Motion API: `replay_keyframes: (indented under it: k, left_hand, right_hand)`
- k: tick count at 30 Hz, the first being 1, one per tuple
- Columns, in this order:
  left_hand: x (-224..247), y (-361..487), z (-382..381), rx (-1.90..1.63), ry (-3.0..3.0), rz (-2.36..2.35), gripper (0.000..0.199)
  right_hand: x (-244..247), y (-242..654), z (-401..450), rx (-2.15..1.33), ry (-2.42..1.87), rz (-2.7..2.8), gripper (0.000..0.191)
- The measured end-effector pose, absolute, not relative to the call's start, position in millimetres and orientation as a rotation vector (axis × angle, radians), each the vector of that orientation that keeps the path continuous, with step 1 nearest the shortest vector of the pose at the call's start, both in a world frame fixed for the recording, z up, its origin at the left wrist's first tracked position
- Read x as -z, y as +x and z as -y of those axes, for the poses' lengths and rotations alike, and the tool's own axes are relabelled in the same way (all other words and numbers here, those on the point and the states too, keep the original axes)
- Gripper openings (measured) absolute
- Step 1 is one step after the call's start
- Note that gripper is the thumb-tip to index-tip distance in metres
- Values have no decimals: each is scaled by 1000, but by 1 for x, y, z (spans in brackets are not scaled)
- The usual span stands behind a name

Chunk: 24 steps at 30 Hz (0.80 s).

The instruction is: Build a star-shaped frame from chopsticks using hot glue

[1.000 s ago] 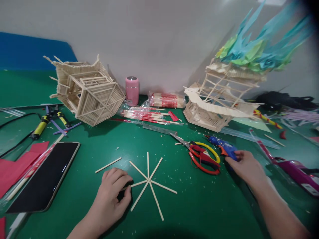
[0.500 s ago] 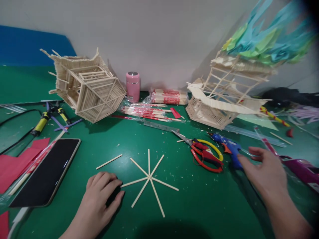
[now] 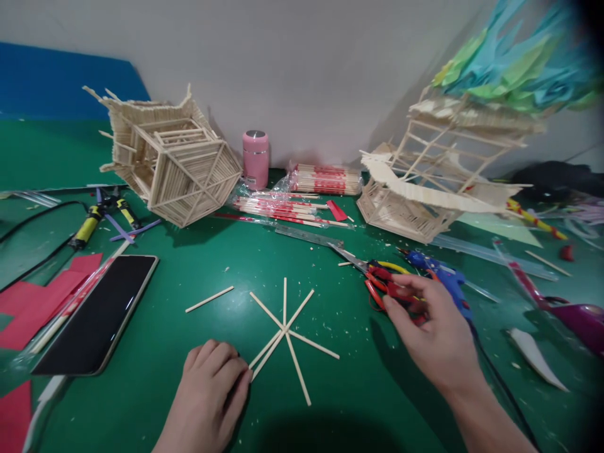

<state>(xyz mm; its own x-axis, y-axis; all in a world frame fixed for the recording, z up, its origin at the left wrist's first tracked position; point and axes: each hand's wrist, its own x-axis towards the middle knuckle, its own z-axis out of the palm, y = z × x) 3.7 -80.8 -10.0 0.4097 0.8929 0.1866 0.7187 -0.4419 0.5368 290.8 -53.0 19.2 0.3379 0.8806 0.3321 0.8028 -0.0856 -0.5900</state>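
Several thin wooden sticks (image 3: 298, 368) lie in a star on the green table, their inner ends meeting at one centre. My left hand (image 3: 212, 387) rests at the lower left of the star, fingers curled, thumb and fingertips pinching the outer end of a stick (image 3: 265, 348). That stick lies close beside its neighbour. A single loose stick (image 3: 209, 299) lies above this hand. On the right, my right hand (image 3: 431, 327) closes round the red and yellow handles of the scissors (image 3: 375, 283), partly hiding them. The blades point up and left. Just beyond that hand is a blue glue gun (image 3: 448, 277).
A phone (image 3: 99, 314), red paper (image 3: 47, 302) and yellow-handled pliers (image 3: 87, 226) lie at left. Behind stand a stick-built house model (image 3: 189, 170), a pink bottle (image 3: 255, 160), bundled sticks (image 3: 325, 180) and another stick model (image 3: 415, 189). A purple tool (image 3: 576, 321) lies right.
My right hand has moved left from the glue gun onto the scissors' handles. My left hand has moved down and right, swinging the left-pointing stick down beside its neighbour.
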Motion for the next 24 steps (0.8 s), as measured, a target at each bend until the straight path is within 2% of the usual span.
replay_keyframes:
  k: [14,24]
  left_hand:
    - [-9,-1,60,-274,2153,-1161,31]
    - [3,-14,74,-532,2311,-1211,28]
  right_hand:
    - [-8,222,77,-547,-1611,1738,22]
    - [13,211,98,-488,-1558,1716,23]
